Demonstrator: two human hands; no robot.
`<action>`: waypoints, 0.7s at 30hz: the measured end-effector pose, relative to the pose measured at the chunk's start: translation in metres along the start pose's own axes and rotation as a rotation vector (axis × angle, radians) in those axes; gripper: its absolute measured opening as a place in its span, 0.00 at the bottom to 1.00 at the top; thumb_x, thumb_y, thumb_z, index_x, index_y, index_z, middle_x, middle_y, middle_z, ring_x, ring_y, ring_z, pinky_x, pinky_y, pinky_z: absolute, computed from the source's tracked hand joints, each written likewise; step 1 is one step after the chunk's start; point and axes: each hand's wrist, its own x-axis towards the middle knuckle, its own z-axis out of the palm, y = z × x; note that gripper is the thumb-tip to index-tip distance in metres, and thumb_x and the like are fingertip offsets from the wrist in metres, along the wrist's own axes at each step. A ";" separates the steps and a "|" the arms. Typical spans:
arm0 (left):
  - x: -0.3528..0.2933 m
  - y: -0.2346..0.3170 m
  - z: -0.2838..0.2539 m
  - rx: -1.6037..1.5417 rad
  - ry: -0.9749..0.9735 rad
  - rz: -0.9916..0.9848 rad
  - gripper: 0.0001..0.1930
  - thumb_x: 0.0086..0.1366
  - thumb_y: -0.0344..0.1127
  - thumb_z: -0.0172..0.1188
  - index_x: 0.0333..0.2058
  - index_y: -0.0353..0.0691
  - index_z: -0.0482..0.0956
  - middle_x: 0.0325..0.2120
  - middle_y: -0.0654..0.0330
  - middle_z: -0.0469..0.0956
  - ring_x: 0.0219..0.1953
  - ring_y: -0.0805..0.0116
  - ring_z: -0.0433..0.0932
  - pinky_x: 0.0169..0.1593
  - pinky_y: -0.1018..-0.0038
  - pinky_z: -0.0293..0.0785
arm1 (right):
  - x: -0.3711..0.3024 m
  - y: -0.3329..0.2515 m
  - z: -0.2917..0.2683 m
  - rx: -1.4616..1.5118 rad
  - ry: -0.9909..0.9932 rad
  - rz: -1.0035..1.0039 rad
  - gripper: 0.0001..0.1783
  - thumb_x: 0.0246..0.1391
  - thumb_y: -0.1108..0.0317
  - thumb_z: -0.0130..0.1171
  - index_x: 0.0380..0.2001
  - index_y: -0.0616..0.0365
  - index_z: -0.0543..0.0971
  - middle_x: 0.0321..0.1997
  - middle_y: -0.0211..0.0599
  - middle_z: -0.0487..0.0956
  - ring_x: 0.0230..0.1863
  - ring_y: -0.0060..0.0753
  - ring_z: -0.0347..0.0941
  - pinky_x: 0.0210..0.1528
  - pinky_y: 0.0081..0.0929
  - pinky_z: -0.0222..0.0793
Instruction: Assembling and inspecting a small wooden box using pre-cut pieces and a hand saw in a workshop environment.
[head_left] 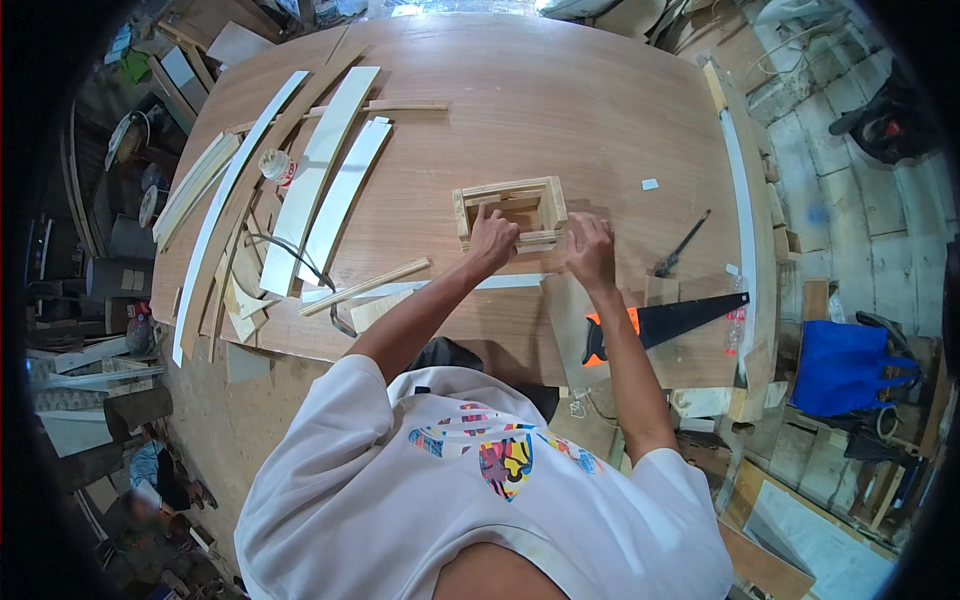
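Observation:
A small open-topped wooden box frame [555, 190] stands on the table in front of me, its walls built from light wood strips. My left hand [493, 240] is at its near side, fingers bent over the near wall and partly inside, gripping it. Just off the box's near right corner is my right hand [590, 248], its fingers curled and drawn together; what they hold, if anything, is hidden. A handsaw [690, 320] with a black blade and orange-black handle lies by my right forearm, which covers part of the handle.
Long white boards [325, 170] and wood strips lie across the table's left side, with a small jar [277, 167] among them. A thin dark tool [683, 243] and a white scrap [650, 184] are at the right. A blue bag [842, 365] sits beyond the table's right edge.

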 end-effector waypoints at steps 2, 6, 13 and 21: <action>-0.001 -0.001 0.002 -0.001 0.012 0.004 0.07 0.42 0.37 0.67 0.23 0.48 0.85 0.21 0.57 0.80 0.40 0.59 0.77 0.60 0.48 0.57 | 0.001 0.007 -0.005 0.049 0.041 -0.024 0.20 0.46 0.75 0.59 0.46 0.54 0.76 0.47 0.36 0.76 0.50 0.42 0.70 0.54 0.38 0.64; -0.006 0.005 -0.011 -0.005 -0.040 0.011 0.06 0.45 0.37 0.66 0.25 0.45 0.84 0.26 0.58 0.82 0.44 0.61 0.76 0.58 0.55 0.54 | -0.001 0.015 -0.011 0.066 -0.079 -0.024 0.25 0.46 0.75 0.59 0.51 0.51 0.73 0.51 0.39 0.72 0.52 0.46 0.69 0.56 0.39 0.65; -0.009 -0.002 -0.002 0.101 0.139 0.031 0.10 0.43 0.41 0.68 0.26 0.48 0.83 0.32 0.63 0.81 0.48 0.62 0.72 0.57 0.53 0.54 | 0.009 0.012 -0.006 0.042 -0.360 0.043 0.41 0.43 0.75 0.66 0.61 0.36 0.65 0.56 0.39 0.68 0.55 0.47 0.69 0.56 0.43 0.66; -0.009 -0.003 -0.010 -0.013 0.030 0.005 0.05 0.47 0.37 0.65 0.23 0.46 0.84 0.26 0.60 0.82 0.44 0.61 0.76 0.58 0.51 0.54 | 0.021 0.029 0.013 -0.181 -0.352 -0.210 0.36 0.42 0.74 0.67 0.57 0.41 0.70 0.49 0.37 0.74 0.54 0.42 0.71 0.53 0.41 0.67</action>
